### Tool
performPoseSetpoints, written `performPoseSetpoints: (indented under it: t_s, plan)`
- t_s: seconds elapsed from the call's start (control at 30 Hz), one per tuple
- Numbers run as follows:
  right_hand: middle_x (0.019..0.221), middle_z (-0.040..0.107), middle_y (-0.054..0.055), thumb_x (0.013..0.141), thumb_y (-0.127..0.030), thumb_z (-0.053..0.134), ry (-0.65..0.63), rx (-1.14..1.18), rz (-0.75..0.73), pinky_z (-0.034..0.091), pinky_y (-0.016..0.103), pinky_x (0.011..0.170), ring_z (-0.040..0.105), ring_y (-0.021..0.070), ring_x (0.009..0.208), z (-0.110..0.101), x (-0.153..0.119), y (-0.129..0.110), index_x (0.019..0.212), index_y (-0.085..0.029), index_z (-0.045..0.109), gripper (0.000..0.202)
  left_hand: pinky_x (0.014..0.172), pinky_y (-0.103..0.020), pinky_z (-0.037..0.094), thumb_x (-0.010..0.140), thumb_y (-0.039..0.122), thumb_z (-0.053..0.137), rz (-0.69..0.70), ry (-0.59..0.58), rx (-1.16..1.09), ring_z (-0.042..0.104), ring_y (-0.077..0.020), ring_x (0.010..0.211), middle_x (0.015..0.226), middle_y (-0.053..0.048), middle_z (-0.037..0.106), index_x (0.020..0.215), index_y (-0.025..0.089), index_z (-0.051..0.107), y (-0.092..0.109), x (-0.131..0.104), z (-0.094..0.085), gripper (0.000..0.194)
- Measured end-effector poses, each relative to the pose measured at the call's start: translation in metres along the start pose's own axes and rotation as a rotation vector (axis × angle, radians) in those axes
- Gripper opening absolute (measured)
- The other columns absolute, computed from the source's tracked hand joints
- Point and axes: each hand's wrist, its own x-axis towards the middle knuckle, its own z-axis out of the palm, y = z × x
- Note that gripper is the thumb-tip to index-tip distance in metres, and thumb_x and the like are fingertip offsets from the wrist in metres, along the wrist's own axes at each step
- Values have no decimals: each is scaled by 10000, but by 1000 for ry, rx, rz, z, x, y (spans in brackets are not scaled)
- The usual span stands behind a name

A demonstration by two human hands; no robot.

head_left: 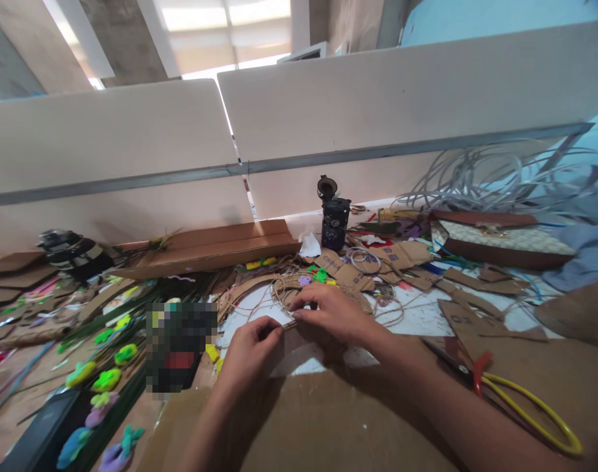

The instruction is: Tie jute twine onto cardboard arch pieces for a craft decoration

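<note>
Two bare hands work close together over a craft-strewn counter point(38, 380), holding a thin length of brown twine point(289, 324) between them near the middle of the scene. The fingers of the left hand point(254, 344) are drawn narrow, thumb and forefinger pinched on the twine; those of the right hand point(328, 313) curl over, thumb and fingertips closed on it just to the right. Loose loops of the same twine lie just beyond, around a curved cardboard piece point(247, 286) dotted with small green and purple shapes.

A large brown cardboard sheet point(328, 426) spreads beneath the forearms. To the right, scissors point(463, 369) with red and yellow on the handles lie open beside the right forearm, near torn cardboard scraps point(480, 318). At far right sits a patterned handbag point(505, 242) with a brown flap, in front of pale coiled strips point(490, 180).

A dark tumbler point(334, 223), its lid raised, stands upright near the white partition point(402, 98), right of a long, shallow cardboard tray point(220, 248). On the left, bright green, yellow, purple and blue fuzzy shapes point(107, 380) lie along long dark-green leaves point(132, 387), beside a pixelated dark item point(181, 347) whose details cannot be made out.
</note>
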Motion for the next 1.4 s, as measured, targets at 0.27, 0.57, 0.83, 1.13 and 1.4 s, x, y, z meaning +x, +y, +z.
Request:
performPoseSetpoints:
  t_s: [0.27,0.57,0.83,1.13,1.4]
  plan:
    - [883,753,18,831,-155,721,-66,-85,-38,412,269,802,640,186,895,1,0,3,901,-207,786,109,561,-243,376,770,346,587,-18,6,-61,515,-163,619,639,3,585,708,168,667,0,-1,-1,204]
    - [853,718,33,835,-141,690,-96,-157,-39,390,264,764,612,188,880,8,-2,-3,888,-203,793,131,587,-251,424,787,377,633,30,-58,-52,599,-203,709,741,-61,702,803,148,745,2,-2,4,255]
    - [905,766,25,867,-160,669,-56,-20,-25,435,261,798,661,179,879,1,0,3,919,-202,791,138,543,-235,383,793,344,604,-3,-33,-55,537,-167,630,657,-14,619,748,165,704,-3,-1,3,210]
    - [843,749,22,824,-133,696,-91,-115,-37,415,255,764,652,183,856,2,0,3,885,-207,802,143,547,-259,376,738,321,599,-31,-11,-124,496,-164,590,605,-17,576,657,179,646,5,-2,2,170]
    - [888,759,32,834,-143,699,-90,-84,-61,423,265,786,651,192,882,8,1,5,932,-201,801,153,532,-235,356,763,354,610,-64,-56,-175,494,-148,592,631,-5,569,727,154,679,2,-4,6,214]
